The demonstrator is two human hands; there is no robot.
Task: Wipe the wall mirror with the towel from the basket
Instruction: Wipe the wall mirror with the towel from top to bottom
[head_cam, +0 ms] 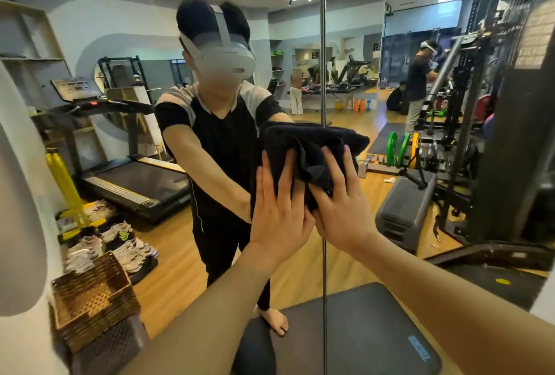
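Note:
A dark, bunched-up towel [312, 146] is pressed flat against the wall mirror [345, 53], near a vertical seam between two mirror panels. My left hand [279, 212] lies with spread fingers on the towel's lower left part. My right hand [342, 200] presses its lower right part, fingers pointing up. Both palms push the cloth onto the glass. The mirror reflects a person in dark clothes with both arms stretched toward the towel.
A woven wicker basket [93, 299] sits at the lower left on a dark padded stand. A dark mat [360, 329] lies on the floor below my arms. The mirror reflects a gym: a treadmill [135, 176], shoes, weight racks and other people.

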